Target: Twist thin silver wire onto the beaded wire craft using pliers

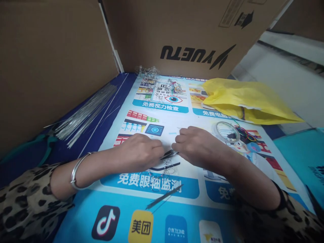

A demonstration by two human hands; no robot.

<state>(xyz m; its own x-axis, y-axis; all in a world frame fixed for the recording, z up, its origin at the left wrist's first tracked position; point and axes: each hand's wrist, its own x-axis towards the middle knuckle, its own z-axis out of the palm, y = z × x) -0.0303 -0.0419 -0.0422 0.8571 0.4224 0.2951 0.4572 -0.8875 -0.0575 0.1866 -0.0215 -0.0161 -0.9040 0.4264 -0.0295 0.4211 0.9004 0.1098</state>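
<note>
Left hand (143,153) and right hand (193,145) both pinch the wires (169,154) between them; keeping the grips close and the pull even should stop any slipping

Cardboard (141,30) walls back and left; "YUETU" upside down on the back one. Yellow bag (248,101), crumpled, overlapping the far right of a printed poster (83,209). Teal bag (298,152) at right edge. Dark blue cloth (65,156) along poster's left side.

Single head-worn view, close above hands (143,152) (193,145), facing forward, angled down.
</note>
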